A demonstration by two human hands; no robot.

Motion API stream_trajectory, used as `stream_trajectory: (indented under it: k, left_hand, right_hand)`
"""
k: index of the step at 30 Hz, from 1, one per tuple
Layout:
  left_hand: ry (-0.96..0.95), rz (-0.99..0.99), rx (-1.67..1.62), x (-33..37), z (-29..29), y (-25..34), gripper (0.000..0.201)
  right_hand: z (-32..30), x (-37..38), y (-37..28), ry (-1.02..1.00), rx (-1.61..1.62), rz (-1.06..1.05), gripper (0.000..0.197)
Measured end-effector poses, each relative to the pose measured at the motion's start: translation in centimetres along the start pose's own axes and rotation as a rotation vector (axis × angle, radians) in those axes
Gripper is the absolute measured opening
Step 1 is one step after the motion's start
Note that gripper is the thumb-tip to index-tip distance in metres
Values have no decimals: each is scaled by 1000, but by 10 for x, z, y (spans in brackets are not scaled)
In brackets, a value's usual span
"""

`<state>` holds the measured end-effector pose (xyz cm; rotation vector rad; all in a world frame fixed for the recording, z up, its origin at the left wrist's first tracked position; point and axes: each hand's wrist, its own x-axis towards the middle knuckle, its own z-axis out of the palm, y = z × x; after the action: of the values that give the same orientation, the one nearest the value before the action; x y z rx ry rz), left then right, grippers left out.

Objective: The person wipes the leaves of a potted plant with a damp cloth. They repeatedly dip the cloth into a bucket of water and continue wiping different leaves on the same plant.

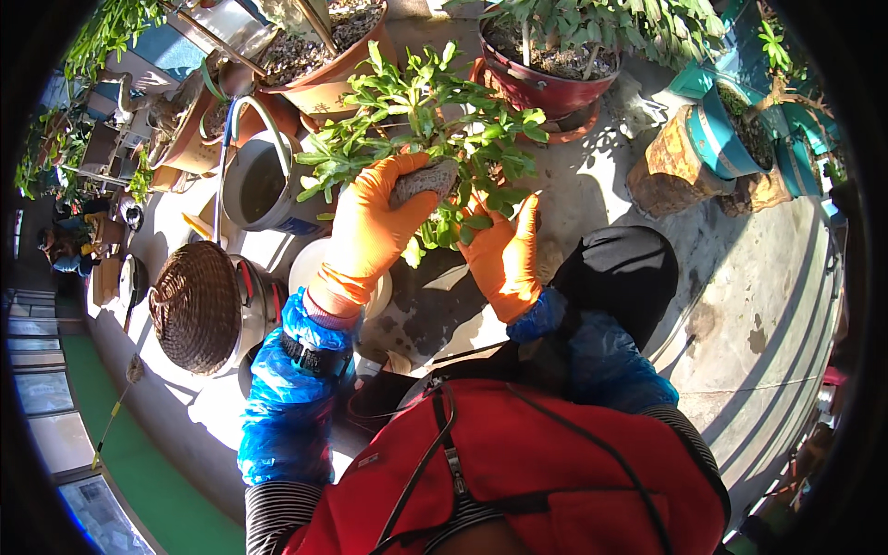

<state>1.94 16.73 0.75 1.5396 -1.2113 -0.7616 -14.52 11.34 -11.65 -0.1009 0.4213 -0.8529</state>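
Observation:
A bushy green plant (pixel 407 104) with flat, jointed, leaf-like stems spreads in front of me. My left hand (pixel 370 231), in an orange rubber glove, is closed round a grey, rough-surfaced lump (pixel 425 182); whether it is cloth, sponge or stone I cannot tell. That lump lies against the near side of the foliage. To its right my right hand (pixel 504 254), gloved alike, has its fingers in among the lower leaves and takes a leaf (pixel 476 222) between them. Leaves hide some of its fingertips. Blue plastic sleeve covers wrap both forearms.
A grey bucket (pixel 255 180) with a raised handle and a brown woven basket lid (pixel 194 307) stand at left. Terracotta pots (pixel 319 88) and a dark red pot (pixel 555 92) line the back. Teal pots (pixel 731 139) sit at right. My dark-clad knee (pixel 618 277) rises beside my right hand.

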Motion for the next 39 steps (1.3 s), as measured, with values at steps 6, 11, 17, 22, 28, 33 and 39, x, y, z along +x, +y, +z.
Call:
stream_trajectory:
  k: [6,11,17,22,28,33,39]
  left_hand:
    - [212,200,-142,20,20,21,47]
    - [332,296,-96,30,19,15,46]
    - [-28,375,869,23,23,-13,46]
    - [-149,350,983,1,28,-15,43]
    - [-185,258,758,-35,33,-15,43]
    - [-276,85,392,-60,26,-18,40]
    - [-373,-302,-114,-94,-22,-20,39]
  right_hand:
    - [1,1,5,182,17,39,89]
    - [-1,5,7,113,57,110,91]
    - [-3,2,7,-125,81,160,93]
    - [5,-5,4,-70,56,157,97]
    - [14,-9,2,-73,24,120,107]
    - [10,-8,-2,-156,-53,142,104]
    - [-2,-7,1,86,-151,55,94]
